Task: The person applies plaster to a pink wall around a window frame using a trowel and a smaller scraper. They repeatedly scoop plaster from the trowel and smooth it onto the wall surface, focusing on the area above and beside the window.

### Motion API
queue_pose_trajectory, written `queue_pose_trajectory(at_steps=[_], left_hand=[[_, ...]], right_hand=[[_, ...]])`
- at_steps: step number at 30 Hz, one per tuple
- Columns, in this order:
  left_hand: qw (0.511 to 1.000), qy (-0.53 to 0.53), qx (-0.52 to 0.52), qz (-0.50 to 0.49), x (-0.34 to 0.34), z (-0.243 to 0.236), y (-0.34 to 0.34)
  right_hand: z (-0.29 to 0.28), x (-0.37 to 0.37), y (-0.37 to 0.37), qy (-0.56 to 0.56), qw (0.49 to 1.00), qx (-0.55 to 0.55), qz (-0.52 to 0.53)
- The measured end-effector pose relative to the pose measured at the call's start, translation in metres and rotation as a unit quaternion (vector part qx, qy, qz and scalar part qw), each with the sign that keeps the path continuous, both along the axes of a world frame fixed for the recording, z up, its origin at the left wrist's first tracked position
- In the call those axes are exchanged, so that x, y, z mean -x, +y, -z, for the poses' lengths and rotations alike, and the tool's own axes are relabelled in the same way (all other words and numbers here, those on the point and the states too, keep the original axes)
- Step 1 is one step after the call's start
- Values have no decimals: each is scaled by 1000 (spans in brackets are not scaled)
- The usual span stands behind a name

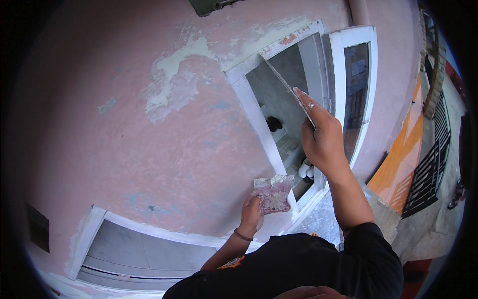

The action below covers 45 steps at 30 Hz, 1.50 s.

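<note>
My right hand [322,137] is closed round a thin, flat putty blade [285,82], seen nearly edge-on. White smears mark that hand's thumb. The blade's far end meets the top of a white window frame [238,79], beside a patch of fresh pale filler [186,55] on the pink wall [184,149]. Lower down, my left hand [250,214] grips a square, putty-stained scraper plate [274,199]. A lump of white putty [280,179] sits along its upper edge. The plate's handle is hidden by my fingers.
An outward-opened glazed casement [366,65] stands right of the opening. A second white-framed window [149,229] lies low at the left. Far right are an orange surface [398,164] and a black metal railing [433,154]. A pipe [358,12] runs down the wall above.
</note>
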<state>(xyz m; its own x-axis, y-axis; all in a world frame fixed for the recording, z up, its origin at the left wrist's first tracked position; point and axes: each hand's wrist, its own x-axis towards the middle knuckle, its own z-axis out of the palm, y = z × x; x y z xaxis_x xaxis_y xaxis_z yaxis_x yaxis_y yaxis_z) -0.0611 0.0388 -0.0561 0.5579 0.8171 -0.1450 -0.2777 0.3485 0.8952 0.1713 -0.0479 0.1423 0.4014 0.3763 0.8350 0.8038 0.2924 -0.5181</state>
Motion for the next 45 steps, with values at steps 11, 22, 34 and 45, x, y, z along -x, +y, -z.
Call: queue_pose_trajectory(at_steps=[11,22,34,45], left_hand=[[1000,8,-10,7,6,3,4],[999,37,-21,0,7,-6,2],[981,123,-146,-24,0,8,17],[963,148,-199,103,-55,-18,31]], right_hand=[[0,18,-1,4,1000,2,-3],[0,32,-7,-20,999,21,-34],[65,-30,-61,63,993,11,-95],[157,-76,-139,389,902,-127,-139]])
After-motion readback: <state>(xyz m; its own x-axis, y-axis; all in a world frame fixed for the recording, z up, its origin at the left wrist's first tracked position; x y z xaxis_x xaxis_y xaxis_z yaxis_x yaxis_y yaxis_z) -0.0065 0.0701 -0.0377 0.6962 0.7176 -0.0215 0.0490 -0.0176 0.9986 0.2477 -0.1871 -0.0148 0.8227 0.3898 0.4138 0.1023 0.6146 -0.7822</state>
